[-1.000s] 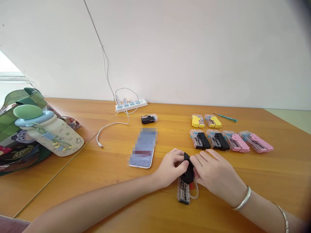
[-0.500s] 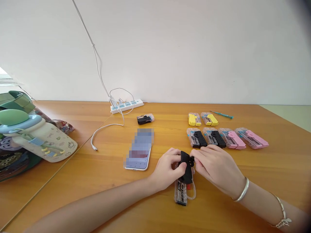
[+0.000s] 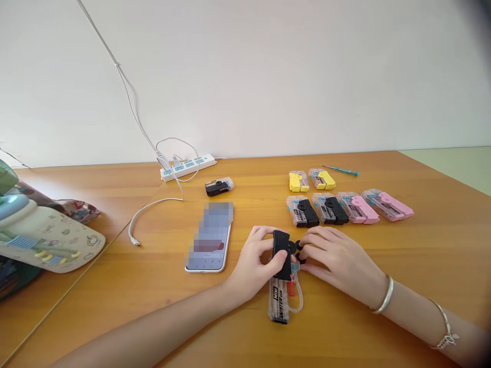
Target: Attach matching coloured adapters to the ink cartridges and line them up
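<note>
My left hand (image 3: 261,260) is closed on a mini water gun (image 3: 278,301), its thumb and fingers gripping the black handle part. The clear body, lettered "MINI WATER GUN", points down toward me, with a red piece (image 3: 291,288) and a clear looped tube (image 3: 300,296) at its right side. Just right of the black part are two small black round pieces (image 3: 300,258) at the fingertips of my right hand (image 3: 337,255). Its thumb and forefinger close around the lower piece; the fingertips are partly hidden.
Folded water guns in yellow (image 3: 298,182), black (image 3: 303,212) and pink (image 3: 387,204) lie in two rows beyond my right hand, near a teal screwdriver (image 3: 347,171). Left are a phone (image 3: 226,250), another black gun (image 3: 219,187), a power strip (image 3: 209,162), a white cable (image 3: 153,201) and a bottle (image 3: 57,240).
My right hand has drawn slightly away from the black part, and two black round pieces now show at its fingertips. My left hand keeps its grip. The view has shifted right.
</note>
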`<state>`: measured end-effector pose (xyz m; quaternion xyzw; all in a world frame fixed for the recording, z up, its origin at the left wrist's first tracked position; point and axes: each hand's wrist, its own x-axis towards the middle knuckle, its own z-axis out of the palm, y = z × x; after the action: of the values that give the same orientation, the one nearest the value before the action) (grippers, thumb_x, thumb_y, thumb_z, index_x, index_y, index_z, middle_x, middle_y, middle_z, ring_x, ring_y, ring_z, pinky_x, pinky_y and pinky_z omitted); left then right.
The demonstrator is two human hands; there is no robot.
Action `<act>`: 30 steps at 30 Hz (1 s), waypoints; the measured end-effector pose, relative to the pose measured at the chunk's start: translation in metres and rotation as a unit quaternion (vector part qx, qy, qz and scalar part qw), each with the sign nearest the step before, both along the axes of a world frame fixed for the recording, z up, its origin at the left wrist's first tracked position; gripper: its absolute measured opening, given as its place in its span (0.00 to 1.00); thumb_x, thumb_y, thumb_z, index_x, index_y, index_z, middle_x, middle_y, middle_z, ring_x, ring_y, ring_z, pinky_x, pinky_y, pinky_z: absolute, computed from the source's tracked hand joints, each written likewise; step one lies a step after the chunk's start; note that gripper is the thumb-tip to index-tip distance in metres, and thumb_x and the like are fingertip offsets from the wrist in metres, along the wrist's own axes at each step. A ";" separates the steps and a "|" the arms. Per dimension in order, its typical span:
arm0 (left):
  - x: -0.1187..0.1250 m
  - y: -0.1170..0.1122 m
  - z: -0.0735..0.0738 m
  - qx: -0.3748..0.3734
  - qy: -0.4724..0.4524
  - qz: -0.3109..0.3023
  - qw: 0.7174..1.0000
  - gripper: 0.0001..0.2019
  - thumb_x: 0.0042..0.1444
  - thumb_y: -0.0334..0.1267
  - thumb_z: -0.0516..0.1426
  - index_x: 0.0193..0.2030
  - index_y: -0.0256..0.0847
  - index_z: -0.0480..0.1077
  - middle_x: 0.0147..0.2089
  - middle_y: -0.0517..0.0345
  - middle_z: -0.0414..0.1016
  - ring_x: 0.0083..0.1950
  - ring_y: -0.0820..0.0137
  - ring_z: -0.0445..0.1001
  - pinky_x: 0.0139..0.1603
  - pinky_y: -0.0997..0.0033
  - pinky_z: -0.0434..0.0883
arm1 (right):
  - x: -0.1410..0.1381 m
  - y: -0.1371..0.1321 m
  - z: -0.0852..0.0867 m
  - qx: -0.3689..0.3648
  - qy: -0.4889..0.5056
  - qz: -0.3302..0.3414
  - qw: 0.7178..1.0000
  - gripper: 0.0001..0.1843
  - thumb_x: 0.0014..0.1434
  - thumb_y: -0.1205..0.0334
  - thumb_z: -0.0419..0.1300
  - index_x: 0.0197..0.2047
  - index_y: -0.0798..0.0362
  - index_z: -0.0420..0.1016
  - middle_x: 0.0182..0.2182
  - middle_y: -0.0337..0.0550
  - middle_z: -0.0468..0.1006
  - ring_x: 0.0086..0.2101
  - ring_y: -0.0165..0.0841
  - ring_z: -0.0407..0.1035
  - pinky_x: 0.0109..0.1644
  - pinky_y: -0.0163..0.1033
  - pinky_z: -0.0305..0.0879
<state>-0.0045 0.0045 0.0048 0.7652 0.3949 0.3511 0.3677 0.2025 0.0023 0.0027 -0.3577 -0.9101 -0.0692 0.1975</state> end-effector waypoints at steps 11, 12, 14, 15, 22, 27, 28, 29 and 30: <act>0.002 -0.001 0.001 0.005 0.013 -0.013 1.000 0.13 0.58 0.33 0.51 0.31 0.44 0.77 0.43 0.56 0.71 0.50 0.63 0.63 0.55 0.63 0.60 | 0.007 0.011 -0.008 -0.037 0.002 -0.061 0.997 0.08 0.62 0.67 0.52 0.41 0.52 0.71 0.36 0.44 0.76 0.38 0.37 0.67 0.39 0.42 0.66; 0.002 -0.001 0.002 0.005 0.012 -0.013 1.000 0.13 0.58 0.33 0.51 0.30 0.44 0.77 0.42 0.56 0.71 0.50 0.63 0.63 0.54 0.63 0.60 | 0.007 0.011 -0.007 -0.054 0.020 -0.064 0.996 0.06 0.61 0.67 0.52 0.38 0.52 0.70 0.35 0.44 0.75 0.37 0.37 0.67 0.39 0.42 0.66; 0.001 -0.001 0.002 0.004 0.008 -0.012 1.000 0.13 0.58 0.33 0.51 0.31 0.44 0.77 0.43 0.56 0.71 0.49 0.64 0.63 0.54 0.63 0.61 | 0.007 0.010 -0.004 -0.096 0.076 -0.077 0.989 0.05 0.61 0.66 0.52 0.35 0.52 0.68 0.33 0.42 0.75 0.36 0.36 0.68 0.38 0.42 0.66; 0.001 -0.001 0.002 0.004 0.006 -0.011 1.000 0.13 0.58 0.34 0.51 0.31 0.44 0.77 0.43 0.56 0.71 0.49 0.64 0.63 0.54 0.63 0.61 | 0.007 0.009 -0.001 -0.123 0.114 -0.083 0.982 0.05 0.61 0.66 0.52 0.34 0.51 0.67 0.32 0.41 0.74 0.36 0.35 0.68 0.38 0.41 0.67; 0.002 -0.001 -0.001 0.012 0.020 -0.008 1.000 0.12 0.58 0.34 0.51 0.32 0.44 0.77 0.44 0.56 0.71 0.49 0.64 0.63 0.51 0.64 0.63 | -0.005 -0.005 0.014 -0.358 0.306 -0.023 0.882 0.05 0.61 0.60 0.51 0.35 0.50 0.64 0.32 0.39 0.71 0.34 0.31 0.70 0.40 0.37 0.69; 0.004 -0.004 -0.001 0.057 0.039 -0.013 0.998 0.10 0.56 0.34 0.53 0.32 0.42 0.77 0.44 0.55 0.71 0.47 0.64 0.64 0.48 0.64 0.65 | -0.013 -0.014 0.013 -0.362 0.317 -0.034 0.876 0.03 0.60 0.62 0.52 0.35 0.50 0.65 0.32 0.38 0.72 0.33 0.30 0.69 0.40 0.38 0.67; 0.004 -0.005 0.000 0.067 0.042 -0.011 0.997 0.10 0.56 0.34 0.53 0.32 0.41 0.76 0.43 0.54 0.72 0.46 0.64 0.64 0.47 0.64 0.65 | -0.014 -0.015 0.013 -0.349 0.319 -0.037 0.880 0.02 0.60 0.63 0.53 0.35 0.50 0.65 0.31 0.38 0.72 0.33 0.30 0.69 0.39 0.37 0.67; 0.004 -0.005 0.000 0.078 0.045 -0.008 0.996 0.10 0.56 0.35 0.53 0.31 0.41 0.76 0.41 0.53 0.72 0.45 0.64 0.64 0.46 0.64 0.65 | -0.015 -0.016 0.012 -0.336 0.322 -0.041 0.884 0.02 0.59 0.63 0.53 0.35 0.50 0.65 0.31 0.38 0.71 0.32 0.30 0.68 0.38 0.37 0.67; 0.004 -0.006 0.000 0.089 0.048 -0.005 0.995 0.10 0.56 0.35 0.53 0.31 0.40 0.76 0.40 0.53 0.72 0.44 0.64 0.64 0.46 0.64 0.65 | -0.017 -0.017 0.012 -0.323 0.326 -0.044 0.888 0.02 0.59 0.64 0.53 0.35 0.50 0.65 0.30 0.38 0.71 0.31 0.29 0.68 0.38 0.36 0.67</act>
<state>-0.0003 -0.0010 0.0053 0.8128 0.3751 0.3461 0.2809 0.1859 -0.0147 0.0146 -0.4438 -0.7501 0.3402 0.3530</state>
